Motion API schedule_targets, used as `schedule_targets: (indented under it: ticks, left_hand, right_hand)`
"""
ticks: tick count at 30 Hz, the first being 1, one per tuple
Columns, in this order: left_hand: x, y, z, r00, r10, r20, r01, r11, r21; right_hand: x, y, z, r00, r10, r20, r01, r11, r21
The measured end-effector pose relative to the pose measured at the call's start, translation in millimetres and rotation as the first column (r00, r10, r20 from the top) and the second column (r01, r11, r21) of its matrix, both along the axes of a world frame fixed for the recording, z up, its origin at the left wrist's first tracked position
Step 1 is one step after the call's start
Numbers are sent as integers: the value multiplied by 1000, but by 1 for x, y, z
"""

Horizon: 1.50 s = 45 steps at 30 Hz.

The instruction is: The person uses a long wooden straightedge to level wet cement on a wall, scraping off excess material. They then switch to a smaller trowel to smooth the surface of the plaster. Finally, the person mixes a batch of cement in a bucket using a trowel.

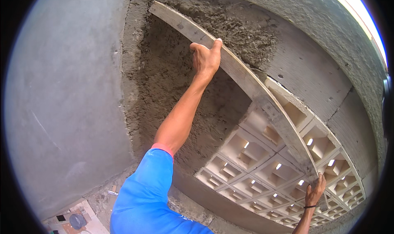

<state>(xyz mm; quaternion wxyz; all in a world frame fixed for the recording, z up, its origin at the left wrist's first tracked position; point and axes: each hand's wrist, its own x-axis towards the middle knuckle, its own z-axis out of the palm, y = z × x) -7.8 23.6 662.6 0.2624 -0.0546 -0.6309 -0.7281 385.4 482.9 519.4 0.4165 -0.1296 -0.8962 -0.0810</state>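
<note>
A long, mortar-stained straightedge board [242, 76] slants across the wall from the upper middle down to the lower right. My left hand [207, 59] grips its upper part, with the thumb over the top edge and the fingers at the lower edge. Near the lower end, my right hand [315, 191] is closed round the same board. Behind it lies rough wet mortar [168, 74] on the wall, with lumpier mortar [234, 25] above the board. The board also crosses a panel of pale ventilation blocks [246, 148] at the right.
A smooth grey wall [69, 86] meets the mortared one at a corner on the left. Bare grey masonry [312, 66] runs above the block panel. On the floor at lower left lie a pale board [92, 217] and a dark round object [77, 221].
</note>
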Motion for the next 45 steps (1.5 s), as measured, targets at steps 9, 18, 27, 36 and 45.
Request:
schedule_targets:
  ticks: [9, 18, 27, 36, 45]
  left_hand:
    - [2, 2, 10, 999, 35, -33, -36, 998, -56]
    - [30, 30, 23, 998, 4, -65, -6, 999, -39]
    - [67, 71, 33, 975, -143, -168, 140, 990, -31]
    - [72, 42, -57, 976, 69, -204, -42, 990, 138]
    - [129, -31, -265, 980, -190, 52, 103, 719, 687]
  right_hand:
    - [-1, 10, -16, 999, -9, -46, 9, 1000, -4]
    - [15, 25, -15, 996, -38, -80, 29, 994, -108]
    - [53, 87, -25, 989, -72, -131, 62, 995, -83]
    - [78, 76, -31, 996, -79, -32, 81, 995, 65]
    - [80, 23, -107, 899, 110, 424, -51, 988, -149]
